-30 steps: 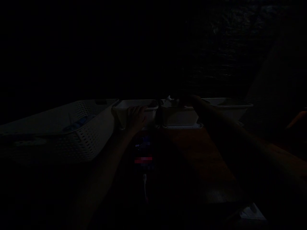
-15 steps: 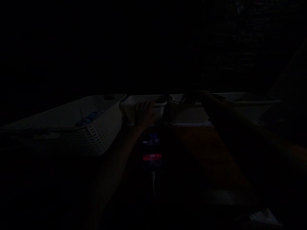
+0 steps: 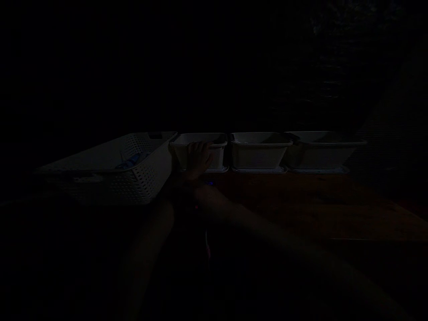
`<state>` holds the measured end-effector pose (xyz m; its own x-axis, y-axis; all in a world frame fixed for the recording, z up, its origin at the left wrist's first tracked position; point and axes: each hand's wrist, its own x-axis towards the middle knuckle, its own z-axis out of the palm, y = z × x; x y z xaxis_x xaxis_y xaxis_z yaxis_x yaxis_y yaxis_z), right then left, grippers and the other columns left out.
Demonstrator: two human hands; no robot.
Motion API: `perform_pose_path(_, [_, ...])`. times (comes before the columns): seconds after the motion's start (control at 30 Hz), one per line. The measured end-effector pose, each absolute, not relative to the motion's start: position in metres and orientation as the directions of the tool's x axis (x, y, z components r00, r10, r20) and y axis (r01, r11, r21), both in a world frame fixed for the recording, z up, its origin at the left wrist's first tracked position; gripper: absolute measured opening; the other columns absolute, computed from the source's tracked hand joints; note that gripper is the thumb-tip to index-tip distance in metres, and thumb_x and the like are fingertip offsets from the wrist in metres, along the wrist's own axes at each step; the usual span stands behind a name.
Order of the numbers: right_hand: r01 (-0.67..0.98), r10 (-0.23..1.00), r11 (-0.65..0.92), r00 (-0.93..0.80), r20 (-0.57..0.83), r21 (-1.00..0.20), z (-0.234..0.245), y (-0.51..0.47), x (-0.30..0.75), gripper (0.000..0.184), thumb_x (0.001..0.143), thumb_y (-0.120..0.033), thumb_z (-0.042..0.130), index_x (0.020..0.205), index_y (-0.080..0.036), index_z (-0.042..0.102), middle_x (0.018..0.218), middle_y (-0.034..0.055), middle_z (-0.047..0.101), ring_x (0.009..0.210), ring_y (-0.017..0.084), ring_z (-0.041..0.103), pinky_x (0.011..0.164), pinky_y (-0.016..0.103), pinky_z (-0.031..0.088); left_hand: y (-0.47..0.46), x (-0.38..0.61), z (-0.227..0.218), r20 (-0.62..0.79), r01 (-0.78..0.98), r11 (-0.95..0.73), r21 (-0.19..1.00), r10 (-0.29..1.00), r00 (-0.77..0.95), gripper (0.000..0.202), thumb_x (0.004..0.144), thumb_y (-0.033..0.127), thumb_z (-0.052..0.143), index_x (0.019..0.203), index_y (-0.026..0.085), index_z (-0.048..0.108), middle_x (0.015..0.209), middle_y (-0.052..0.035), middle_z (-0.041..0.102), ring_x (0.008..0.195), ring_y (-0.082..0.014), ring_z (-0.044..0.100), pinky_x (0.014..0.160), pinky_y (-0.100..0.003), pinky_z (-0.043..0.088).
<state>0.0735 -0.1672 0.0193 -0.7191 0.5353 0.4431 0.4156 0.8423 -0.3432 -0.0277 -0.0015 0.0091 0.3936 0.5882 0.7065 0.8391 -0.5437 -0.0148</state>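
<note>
The picture is very dark. My left hand (image 3: 199,159) is at the front of the leftmost white bin (image 3: 217,156), its fingers apart and their tips near the rim, holding nothing that I can make out. My right hand (image 3: 203,194) lies across in front of my left wrist; its fingers are lost in the dark, so whether they touch the wrist or hold anything cannot be seen. Beneath it, a phone with a lit screen (image 3: 209,183) is mostly covered. A pale cable (image 3: 207,243) runs from the phone toward me.
On the left stands a large white perforated basket (image 3: 157,176) with a blue item (image 3: 130,161) inside. Two more white bins, a middle one (image 3: 261,156) and a right one (image 3: 321,156), line the back of the wooden table (image 3: 301,205).
My right hand has come back from the middle bin toward me and left, now covering much of the phone. My left hand stays at the leftmost bin. The view has shifted slightly.
</note>
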Motion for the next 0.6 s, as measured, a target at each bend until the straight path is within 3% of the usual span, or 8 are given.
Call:
perform_pose_path(0.1, [0.409,0.505,0.861,-0.759,0.411,-0.303,0.009,-0.196,0.043,0.037,0.097,-0.025,0.058,0.131,-0.013,0.065,0.135,0.0194,0.066,0.106,0.03,0.07,0.081,0.039,0.06,-0.005,-0.028,0.014,0.671,0.83,-0.557,0.032,0.627,0.395,0.049,0.104,0.034,0.046,0.148,0.014,0.055,0.15,-0.0182,0.06,0.144,-0.0359,0.049,0.126,-0.056,0.026])
perform_pose_path(0.2, [0.4,0.493,0.869,-0.735,0.465,-0.29,0.015,-0.221,0.03,0.042,0.097,-0.023,0.054,0.133,-0.006,0.063,0.138,0.023,0.062,0.123,0.034,0.061,0.1,0.043,0.056,-0.004,-0.032,0.022,0.634,0.807,-0.586,0.072,0.652,0.417,0.047,0.105,0.033,0.046,0.147,0.017,0.056,0.152,-0.016,0.061,0.146,-0.0338,0.049,0.127,-0.055,0.026])
perform_pose_path(0.27, [0.411,0.496,0.868,-0.712,0.497,-0.277,0.022,-0.24,0.025,0.04,0.097,-0.029,0.055,0.131,-0.01,0.063,0.134,0.0219,0.064,0.122,0.035,0.059,0.101,0.047,0.055,-0.002,-0.035,0.028,0.619,0.802,-0.59,0.088,0.664,0.421,0.044,0.106,0.032,0.044,0.146,0.019,0.058,0.153,-0.013,0.062,0.144,-0.0306,0.053,0.126,-0.052,0.031])
perform_pose_path(0.33, [0.338,0.417,0.909,-0.739,0.53,-0.244,0.028,-0.257,0.02,0.038,0.096,-0.036,0.058,0.128,-0.015,0.064,0.128,0.0191,0.066,0.12,0.034,0.057,0.097,0.047,0.056,0.0,-0.038,0.036,0.606,0.796,-0.594,0.114,0.677,0.418,0.044,0.107,0.033,0.044,0.145,0.017,0.059,0.154,-0.0127,0.061,0.143,-0.0271,0.056,0.123,-0.044,0.038])
perform_pose_path(0.4, [0.267,0.344,0.939,-0.749,0.566,-0.216,0.033,-0.265,0.015,0.038,0.097,-0.039,0.057,0.123,-0.012,0.064,0.12,0.0178,0.065,0.114,0.033,0.059,0.091,0.045,0.056,0.001,-0.042,0.045,0.615,0.8,-0.58,0.152,0.689,0.383,0.045,0.108,0.033,0.043,0.147,0.015,0.057,0.154,-0.0141,0.061,0.142,-0.0252,0.058,0.12,-0.039,0.043])
perform_pose_path(0.5, [0.315,0.394,0.918,-0.681,0.617,-0.239,0.043,-0.253,0.008,0.031,0.103,-0.032,0.049,0.121,-0.011,0.063,0.116,0.0157,0.063,0.105,0.028,0.06,0.088,0.04,0.055,-0.001,-0.052,0.064,0.655,0.805,-0.56,0.193,0.685,0.319,0.043,0.109,0.031,0.039,0.146,0.018,0.056,0.155,-0.012,0.059,0.144,-0.0217,0.055,0.122,-0.035,0.04])
perform_pose_path(0.6, [0.42,0.462,0.874,-0.555,0.692,-0.246,0.055,-0.223,-0.002,0.026,0.105,-0.027,0.047,0.119,-0.01,0.061,0.121,0.0175,0.061,0.11,0.029,0.058,0.095,0.044,0.053,-0.005,-0.071,0.085,0.678,0.821,-0.523,0.231,0.691,0.25,0.039,0.109,0.03,0.04,0.139,0.015,0.06,0.146,-0.0135,0.063,0.136,-0.0214,0.06,0.119,-0.035,0.043])
